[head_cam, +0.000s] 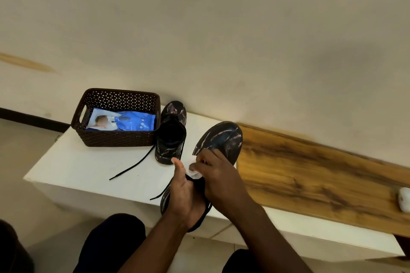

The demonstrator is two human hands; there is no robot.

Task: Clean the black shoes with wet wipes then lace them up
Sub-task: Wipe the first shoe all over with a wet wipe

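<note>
My left hand (185, 195) grips a black shoe (219, 139) streaked with pale marks, holding it by its opening above the white ledge, toe pointing away. My right hand (216, 175) presses a white wet wipe (194, 170) against the shoe's upper near the tongue. The second black shoe (170, 135) stands on the ledge to the left, toe toward the wall, also streaked. Loose black laces (133, 165) trail from the shoes across the ledge.
A dark brown woven basket (115, 139) holding a blue wet-wipe pack (124, 122) sits at the ledge's back left. The white ledge (77, 168) meets a wooden panel (310, 173) on the right, where a small white object (404, 199) lies at the frame edge. My knees are below.
</note>
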